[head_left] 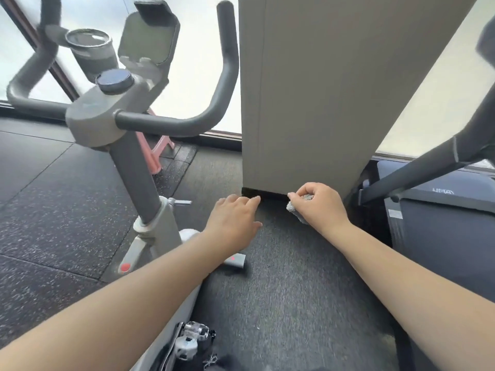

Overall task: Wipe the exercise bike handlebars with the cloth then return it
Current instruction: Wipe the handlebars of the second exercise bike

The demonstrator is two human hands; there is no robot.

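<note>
The exercise bike (112, 113) stands at the left, its dark grey handlebars (187, 121) curving up on both sides of a grey console. A small grey cloth (294, 207) is bunched in my right hand (318, 204), which grips it low in the middle of the view, near the base of a beige pillar. My left hand (235, 218) hovers beside it with fingers relaxed and holds nothing. Both hands are to the right of the bike and below the level of the handlebars.
A wide beige pillar (321, 89) rises straight ahead. Another dark machine (442, 210) with a slanted bar stands at the right. A cup holder (88, 49) and a tablet stand (150, 36) sit on the bike's console. The bike's pedal (190, 341) is near the bottom edge. Dark carpet covers the floor.
</note>
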